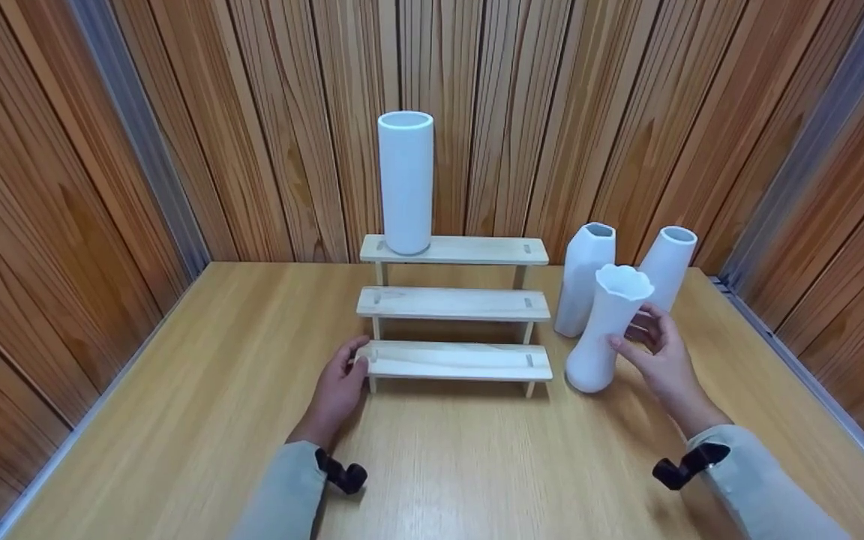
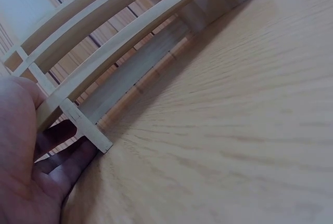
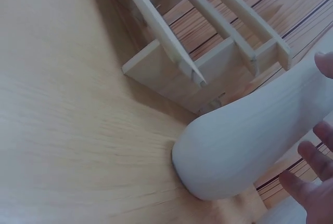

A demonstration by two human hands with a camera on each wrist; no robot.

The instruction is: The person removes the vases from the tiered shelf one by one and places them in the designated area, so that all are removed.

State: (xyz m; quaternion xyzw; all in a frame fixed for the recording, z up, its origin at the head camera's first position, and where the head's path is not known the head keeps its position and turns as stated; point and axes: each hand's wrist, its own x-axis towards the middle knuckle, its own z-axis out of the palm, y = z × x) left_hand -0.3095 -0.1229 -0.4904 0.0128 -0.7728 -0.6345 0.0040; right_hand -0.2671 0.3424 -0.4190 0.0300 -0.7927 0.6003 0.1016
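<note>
A three-tier wooden display stand [image 1: 458,361] rests on the table. My left hand [image 1: 338,386] holds the left end of its lowest tier, thumb at the board, fingers [image 2: 73,164] around the side leg. To the right of the stand a white vase with a scalloped rim [image 1: 595,352] has its base on the tabletop. My right hand [image 1: 661,352] is around its waist from the right: the thumb touches the near side, and the other fingers [image 3: 315,161] bend behind it. In the right wrist view some of those fingers look apart from the vase.
A tall white cylinder vase [image 1: 406,187] stands on the left of the top tier. Behind the scalloped vase are a faceted white vase [image 1: 586,289] and a tapered white vase [image 1: 668,266]. Wood-panelled walls [image 1: 252,150] border the table [image 1: 252,360] at the back and sides.
</note>
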